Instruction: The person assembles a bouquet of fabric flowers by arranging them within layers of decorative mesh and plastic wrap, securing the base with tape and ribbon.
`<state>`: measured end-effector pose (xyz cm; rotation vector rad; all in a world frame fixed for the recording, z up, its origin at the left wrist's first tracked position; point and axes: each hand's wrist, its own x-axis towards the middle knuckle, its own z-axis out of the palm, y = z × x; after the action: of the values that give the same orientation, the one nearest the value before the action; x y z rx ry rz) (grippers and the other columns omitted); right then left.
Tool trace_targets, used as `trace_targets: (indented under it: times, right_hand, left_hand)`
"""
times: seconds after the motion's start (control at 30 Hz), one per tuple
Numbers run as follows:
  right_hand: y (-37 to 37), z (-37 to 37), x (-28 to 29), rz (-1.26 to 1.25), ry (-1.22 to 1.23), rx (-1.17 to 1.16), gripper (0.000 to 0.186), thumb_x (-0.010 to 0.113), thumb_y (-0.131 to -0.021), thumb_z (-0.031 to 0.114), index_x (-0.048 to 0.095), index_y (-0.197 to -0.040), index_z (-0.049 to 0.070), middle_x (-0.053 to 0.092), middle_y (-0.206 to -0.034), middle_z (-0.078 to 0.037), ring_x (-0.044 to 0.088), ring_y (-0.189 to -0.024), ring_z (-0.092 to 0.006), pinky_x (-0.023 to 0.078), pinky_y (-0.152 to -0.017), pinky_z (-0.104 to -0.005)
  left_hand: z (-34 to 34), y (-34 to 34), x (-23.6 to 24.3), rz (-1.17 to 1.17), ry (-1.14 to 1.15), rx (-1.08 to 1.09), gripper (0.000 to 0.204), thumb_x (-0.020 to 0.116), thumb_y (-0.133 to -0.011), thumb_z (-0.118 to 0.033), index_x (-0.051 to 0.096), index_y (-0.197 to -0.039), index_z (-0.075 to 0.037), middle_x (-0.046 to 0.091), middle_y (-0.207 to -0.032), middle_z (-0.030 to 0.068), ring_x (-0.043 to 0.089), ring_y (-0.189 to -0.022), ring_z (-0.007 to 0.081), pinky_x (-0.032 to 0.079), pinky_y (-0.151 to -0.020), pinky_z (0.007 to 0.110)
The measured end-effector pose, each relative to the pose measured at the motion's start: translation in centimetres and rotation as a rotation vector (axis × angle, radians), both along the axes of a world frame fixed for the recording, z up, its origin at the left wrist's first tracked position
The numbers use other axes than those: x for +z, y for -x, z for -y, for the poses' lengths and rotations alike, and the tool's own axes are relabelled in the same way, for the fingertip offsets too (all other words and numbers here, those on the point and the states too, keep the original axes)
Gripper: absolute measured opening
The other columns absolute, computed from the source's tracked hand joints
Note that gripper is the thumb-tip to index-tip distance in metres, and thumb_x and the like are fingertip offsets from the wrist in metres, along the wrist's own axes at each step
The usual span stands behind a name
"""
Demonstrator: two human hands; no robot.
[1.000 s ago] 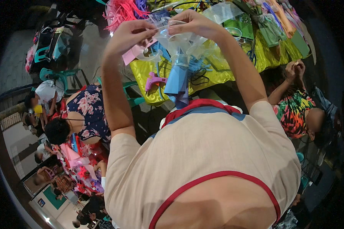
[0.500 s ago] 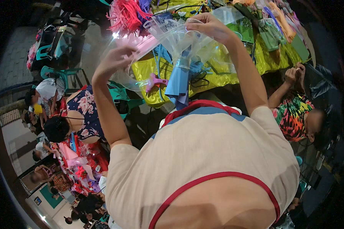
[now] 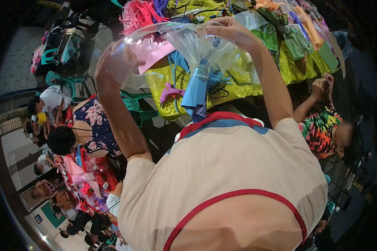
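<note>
A bouquet-like bundle stands upright in front of me, with a blue paper-wrapped handle [image 3: 194, 91] and sheer white wrapping [image 3: 193, 48] fanning out above it. Clear, bubble-like plastic film [image 3: 134, 37] spreads around its top. Up at the right, my right hand [image 3: 227, 32] pinches the film's edge beside the white wrapping. My left hand [image 3: 113, 62] is at the film's left side, fingers curled against it and partly seen through it. The lower end of the blue handle comes close to my waist.
A yellow cloth-covered table [image 3: 255, 90] carries a pink glue gun [image 3: 170, 93], pink stems [image 3: 140, 19], blue strips [image 3: 178, 60] and wrapped green paper [image 3: 297, 42]. Green chairs [image 3: 140, 108] stand left. One person [image 3: 94, 121] sits left, another [image 3: 320, 129] right.
My left hand has moved left and slightly up, drawing the film into a wider, rounder shape. My right hand keeps its pinch nearly in place.
</note>
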<state>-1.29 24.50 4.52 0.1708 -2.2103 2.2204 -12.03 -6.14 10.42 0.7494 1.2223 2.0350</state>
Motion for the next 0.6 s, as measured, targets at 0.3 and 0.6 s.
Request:
trace_targets:
  times: [0.3,0.6]
  right_hand:
    - [-2.6,-3.2,3.7,0.020,0.003,-0.084,0.028,0.059,-0.079,0.021,0.060,-0.099,0.001,0.059,-0.083,-0.004,0.055,-0.075,-0.0084,0.044,-0.069,-0.0205]
    - [-5.9,-5.5,10.4,0.192,-0.230,-0.303,0.038,0.064,-0.075,0.019,0.052,-0.106,0.001,0.059,-0.074,-0.003,0.050,-0.056,-0.0067,0.038,-0.050,-0.0177]
  left_hand:
    - [-3.5,-0.4,4.3,-0.007,0.038,0.325,0.030,0.055,-0.082,-0.020,0.050,-0.105,0.000,0.057,-0.093,0.0112,0.057,-0.071,0.0157,0.050,-0.057,0.027]
    - [-7.8,-0.8,7.8,-0.381,0.168,0.127,0.036,0.055,-0.082,-0.013,0.048,-0.116,-0.003,0.058,-0.084,-0.0005,0.053,-0.067,0.0017,0.043,-0.053,0.014]
